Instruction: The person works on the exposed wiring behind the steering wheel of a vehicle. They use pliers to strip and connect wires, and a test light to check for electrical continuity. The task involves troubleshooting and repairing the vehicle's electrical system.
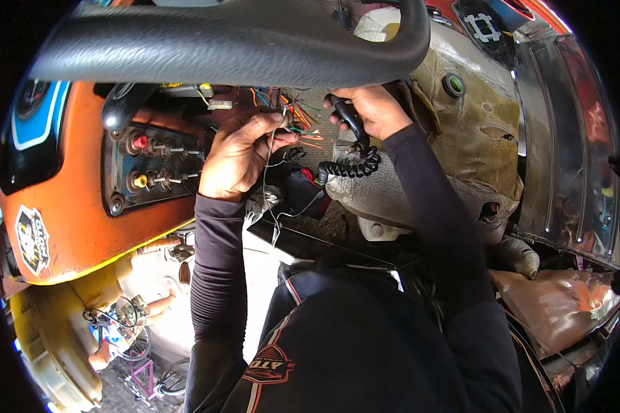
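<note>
My left hand (238, 157) is closed, thumb and fingers pinching thin electrical wires (307, 131). Their bare coloured ends, green, red and orange among them, stick out to the right of the fingertips. A thin grey wire (266, 180) hangs down from the same hand. To the right, my right hand (377, 112) grips a black handheld piece (352, 122), curved like a handle; its exact kind I cannot make out. From its lower end runs a black coiled cord (350, 166). More coloured wires (289, 103) spread out behind both hands.
A black steering wheel (234, 43) spans the top, close above my hands. At left, an orange body panel (83, 234) carries a lever plate (158, 168) with red and yellow knobs. A worn, torn cover (479, 144) lies at right. Bicycles (141, 375) and a person show outside, lower left.
</note>
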`<act>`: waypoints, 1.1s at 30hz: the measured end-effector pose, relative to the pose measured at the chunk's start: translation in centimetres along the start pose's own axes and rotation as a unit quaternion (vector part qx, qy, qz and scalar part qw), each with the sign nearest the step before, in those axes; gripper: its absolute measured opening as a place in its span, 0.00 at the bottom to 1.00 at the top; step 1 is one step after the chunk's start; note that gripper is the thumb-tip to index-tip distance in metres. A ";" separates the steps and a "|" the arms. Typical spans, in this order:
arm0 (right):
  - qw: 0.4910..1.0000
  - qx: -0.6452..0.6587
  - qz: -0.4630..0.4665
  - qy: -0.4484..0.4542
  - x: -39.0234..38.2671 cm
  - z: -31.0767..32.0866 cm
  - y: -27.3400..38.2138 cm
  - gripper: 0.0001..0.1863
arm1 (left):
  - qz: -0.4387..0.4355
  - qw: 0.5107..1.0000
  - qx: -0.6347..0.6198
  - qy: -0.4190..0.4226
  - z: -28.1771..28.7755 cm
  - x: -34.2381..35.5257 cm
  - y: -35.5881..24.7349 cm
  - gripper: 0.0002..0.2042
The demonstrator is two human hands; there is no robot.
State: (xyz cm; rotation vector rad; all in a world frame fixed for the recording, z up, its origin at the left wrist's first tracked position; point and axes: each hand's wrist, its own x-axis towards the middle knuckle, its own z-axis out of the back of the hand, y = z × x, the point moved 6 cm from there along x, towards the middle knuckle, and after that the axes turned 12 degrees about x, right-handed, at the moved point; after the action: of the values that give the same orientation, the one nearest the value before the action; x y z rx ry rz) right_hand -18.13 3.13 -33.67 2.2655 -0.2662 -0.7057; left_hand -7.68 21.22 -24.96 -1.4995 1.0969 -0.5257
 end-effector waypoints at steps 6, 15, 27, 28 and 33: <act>1.000 0.010 0.002 -0.005 0.8 -0.2 -0.7 0.11 | -0.009 1.000 0.011 -0.012 -0.1 -0.4 -0.3 0.11; 0.999 0.015 0.034 -0.022 1.6 0.1 -0.6 0.12 | -0.012 0.999 0.025 -0.019 -0.7 -0.2 -0.3 0.12; 0.992 0.055 0.112 0.006 -8.0 0.0 3.9 0.14 | -0.037 0.998 0.031 -0.037 -2.1 0.2 -0.5 0.12; 0.992 0.061 0.108 0.021 -8.6 -0.2 4.0 0.12 | -0.035 0.998 0.028 -0.043 -2.1 0.3 -0.4 0.12; 0.990 0.109 0.075 0.048 -10.6 -1.2 2.9 0.16 | -0.036 0.998 0.011 -0.043 -2.8 0.5 0.0 0.12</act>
State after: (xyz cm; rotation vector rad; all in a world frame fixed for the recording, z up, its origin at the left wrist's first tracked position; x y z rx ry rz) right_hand -26.13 5.92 -26.61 2.4473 -0.4833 -0.5086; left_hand -9.73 19.32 -24.44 -1.5321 0.9710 -0.5172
